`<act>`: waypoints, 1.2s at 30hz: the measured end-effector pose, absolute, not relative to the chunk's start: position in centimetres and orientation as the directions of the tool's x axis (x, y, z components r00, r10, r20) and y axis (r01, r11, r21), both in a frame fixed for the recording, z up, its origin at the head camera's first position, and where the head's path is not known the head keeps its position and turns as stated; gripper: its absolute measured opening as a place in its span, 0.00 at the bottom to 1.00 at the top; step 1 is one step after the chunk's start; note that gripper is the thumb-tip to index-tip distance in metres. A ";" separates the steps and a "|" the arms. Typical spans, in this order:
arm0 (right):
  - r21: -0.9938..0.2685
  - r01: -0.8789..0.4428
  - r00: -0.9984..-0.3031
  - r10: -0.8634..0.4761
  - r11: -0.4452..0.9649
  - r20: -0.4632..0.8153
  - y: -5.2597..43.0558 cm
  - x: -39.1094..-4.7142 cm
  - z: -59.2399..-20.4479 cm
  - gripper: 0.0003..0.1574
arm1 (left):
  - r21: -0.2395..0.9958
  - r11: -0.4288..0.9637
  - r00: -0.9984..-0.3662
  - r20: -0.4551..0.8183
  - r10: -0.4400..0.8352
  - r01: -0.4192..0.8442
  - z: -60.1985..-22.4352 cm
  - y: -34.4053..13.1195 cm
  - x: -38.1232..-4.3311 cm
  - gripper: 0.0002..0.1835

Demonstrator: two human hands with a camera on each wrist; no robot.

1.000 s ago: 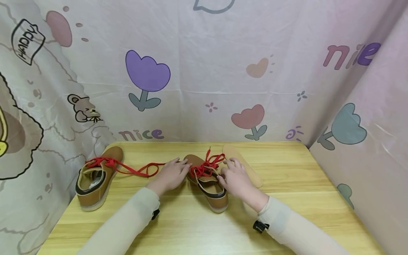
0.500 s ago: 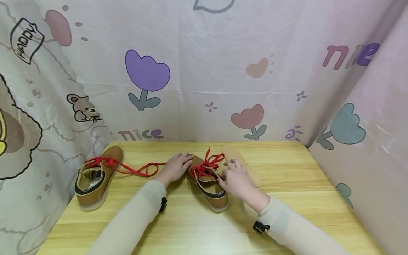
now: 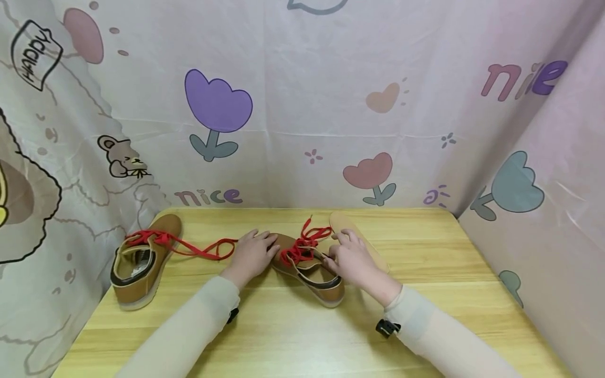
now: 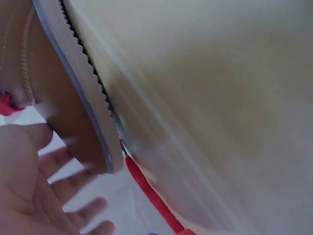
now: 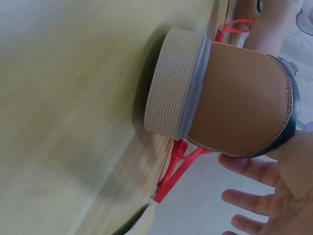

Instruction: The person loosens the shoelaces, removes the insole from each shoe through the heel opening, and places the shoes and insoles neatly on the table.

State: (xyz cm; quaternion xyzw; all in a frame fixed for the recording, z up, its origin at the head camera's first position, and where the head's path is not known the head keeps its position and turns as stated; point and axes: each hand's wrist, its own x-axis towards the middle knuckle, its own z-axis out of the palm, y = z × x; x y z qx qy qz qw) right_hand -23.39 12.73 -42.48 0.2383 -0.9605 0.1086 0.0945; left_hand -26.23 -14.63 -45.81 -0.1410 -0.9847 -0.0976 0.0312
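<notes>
A brown low shoe (image 3: 279,244) with red laces (image 3: 295,253) lies slanted on the table, toe to the far left and heel nearer the person. My left hand (image 3: 250,257) touches its toe; the left wrist view has the thumb beside the toe cap (image 4: 63,88) and the other fingers spread around and past its tip. At the shoe's opening my right hand (image 3: 352,260) pinches the dark padded collar; in the right wrist view the thumb goes behind the collar above the heel (image 5: 239,93), the index finger lies along the side, and the remaining fingers stand apart.
A matching brown shoe (image 3: 134,291) stands at the table's left edge, its long red lace (image 3: 200,254) trailing toward my left hand. Behind my right hand lies a flat tan insole (image 3: 341,220). Printed curtains (image 3: 283,105) hang around the wooden table (image 3: 283,336).
The middle shoe has turned, its toe swinging left and its heel right. My left hand has shifted slightly left with the toe; my right hand stays at the collar.
</notes>
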 end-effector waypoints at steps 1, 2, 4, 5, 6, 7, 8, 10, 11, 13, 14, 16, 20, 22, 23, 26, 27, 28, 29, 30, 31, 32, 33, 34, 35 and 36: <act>-0.167 -0.484 -0.865 -0.442 0.859 0.237 12.8 -23.5 -42.5 0.13 | 0.176 0.948 -0.964 0.083 0.253 0.264 -45.7 -14.6 -26.0 0.26; -0.172 -0.488 -0.863 -0.445 0.855 0.239 12.8 -23.5 -42.5 0.12 | 0.168 0.954 -0.968 0.080 0.239 0.249 -45.7 -14.5 -25.7 0.26; -0.178 -0.493 -0.862 -0.449 0.852 0.237 12.8 -23.6 -42.4 0.12 | 0.162 0.960 -0.973 0.074 0.220 0.230 -45.5 -14.4 -25.3 0.26; -0.178 -0.493 -0.862 -0.451 0.851 0.234 12.8 -23.7 -42.4 0.12 | 0.163 0.961 -0.974 0.074 0.214 0.224 -45.5 -14.4 -25.2 0.26; -0.178 -0.492 -0.863 -0.450 0.852 0.230 12.8 -23.7 -42.2 0.13 | 0.173 0.960 -0.975 0.074 0.209 0.219 -45.4 -14.3 -25.1 0.26; -0.176 -0.486 -0.866 -0.446 0.856 0.224 12.9 -23.6 -42.1 0.14 | 0.192 0.956 -0.975 0.078 0.209 0.220 -45.4 -14.3 -25.1 0.26; -0.175 -0.479 -0.871 -0.441 0.860 0.218 13.0 -23.6 -41.9 0.15 | 0.216 0.950 -0.974 0.084 0.212 0.225 -45.4 -14.2 -25.2 0.26; -0.167 -0.462 -0.880 -0.428 0.871 0.205 13.1 -23.4 -41.5 0.19 | 0.268 0.932 -0.969 0.096 0.227 0.245 -45.4 -14.3 -25.4 0.26; -0.157 -0.454 -0.885 -0.422 0.877 0.198 13.2 -23.3 -41.4 0.21 | 0.289 0.921 -0.965 0.102 0.240 0.260 -45.5 -14.4 -25.5 0.25; -0.129 -0.445 -0.889 -0.420 0.886 0.180 13.3 -23.1 -41.2 0.23 | 0.313 0.900 -0.953 0.112 0.281 0.302 -45.7 -14.7 -25.8 0.25; -0.114 -0.447 -0.888 -0.425 0.887 0.175 13.4 -23.0 -41.2 0.25 | 0.315 0.893 -0.947 0.114 0.302 0.322 -45.8 -14.8 -25.9 0.24; -0.089 -0.459 -0.881 -0.440 0.884 0.174 13.4 -22.8 -41.3 0.25 | 0.314 0.883 -0.937 0.106 0.332 0.348 -45.9 -15.1 -26.1 0.23; -0.075 -0.475 -0.870 -0.455 0.877 0.190 13.4 -22.6 -41.3 0.25 | 0.315 0.877 -0.931 0.088 0.353 0.362 -45.8 -15.4 -26.1 0.23; -0.080 -0.473 -0.870 -0.451 0.878 0.198 13.4 -22.6 -41.2 0.24 | 0.314 0.877 -0.931 0.088 0.354 0.363 -45.6 -15.5 -25.9 0.23; -0.081 -0.470 -0.872 -0.448 0.879 0.198 13.4 -22.7 -41.2 0.24 | 0.309 0.878 -0.930 0.093 0.355 0.366 -45.5 -15.5 -25.8 0.23; -0.087 -0.465 -0.874 -0.442 0.881 0.200 13.4 -22.9 -41.2 0.23 | 0.284 0.883 -0.927 0.116 0.356 0.374 -45.4 -15.7 -25.4 0.22; -0.089 -0.464 -0.875 -0.441 0.881 0.202 13.4 -22.9 -41.2 0.23 | 0.271 0.886 -0.926 0.126 0.356 0.377 -45.4 -15.7 -25.2 0.22; -0.091 -0.464 -0.875 -0.439 0.881 0.204 13.5 -23.0 -41.2 0.22 | 0.258 0.889 -0.925 0.134 0.355 0.379 -45.4 -15.8 -25.0 0.22; -0.093 -0.462 -0.875 -0.437 0.882 0.207 13.5 -23.1 -41.2 0.20 | 0.242 0.892 -0.923 0.146 0.355 0.382 -45.4 -15.8 -24.8 0.22; -0.096 -0.462 -0.875 -0.435 0.882 0.210 13.5 -23.1 -41.3 0.19 | 0.228 0.896 -0.923 0.155 0.352 0.381 -45.5 -15.8 -24.5 0.21; -0.097 -0.461 -0.875 -0.435 0.882 0.213 13.6 -23.2 -41.3 0.18 | 0.215 0.900 -0.923 0.163 0.349 0.378 -45.5 -15.8 -24.3 0.21; -0.099 -0.462 -0.875 -0.434 0.882 0.215 13.6 -23.3 -41.3 0.16 | 0.209 0.905 -0.925 0.167 0.342 0.372 -45.5 -15.8 -24.1 0.21; -0.104 -0.463 -0.874 -0.434 0.880 0.217 13.6 -23.3 -41.3 0.15 | 0.204 0.908 -0.927 0.172 0.334 0.365 -45.5 -15.7 -23.8 0.21; -0.109 -0.467 -0.873 -0.437 0.878 0.218 13.6 -23.3 -41.2 0.14 | 0.204 0.912 -0.930 0.174 0.325 0.357 -45.5 -15.7 -23.5 0.21; -0.112 -0.469 -0.872 -0.439 0.876 0.218 13.6 -23.4 -41.2 0.13 | 0.202 0.915 -0.932 0.176 0.317 0.349 -45.4 -15.7 -23.2 0.21; -0.113 -0.474 -0.869 -0.443 0.873 0.221 13.6 -23.4 -41.2 0.12 | 0.198 0.919 -0.935 0.174 0.308 0.340 -45.4 -15.7 -23.0 0.21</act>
